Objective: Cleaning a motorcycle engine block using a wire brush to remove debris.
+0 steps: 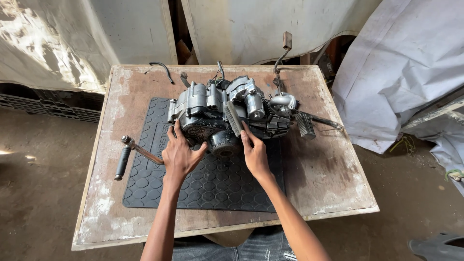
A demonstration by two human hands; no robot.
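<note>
Where mat (208,186) lies, worn wood table (333,179)

- Your left hand (180,155) and right hand (254,153) were bare, with no gloves, rings or watch showing.
- Both your forearms were uncovered from wrist to the bottom edge of the view; no sleeve reached into sight.
- Your fingers were slim, with short nails.
- You wore blue denim jeans (251,246), faded and slightly worn, visible between your arms at the lower edge of the view.
</note>
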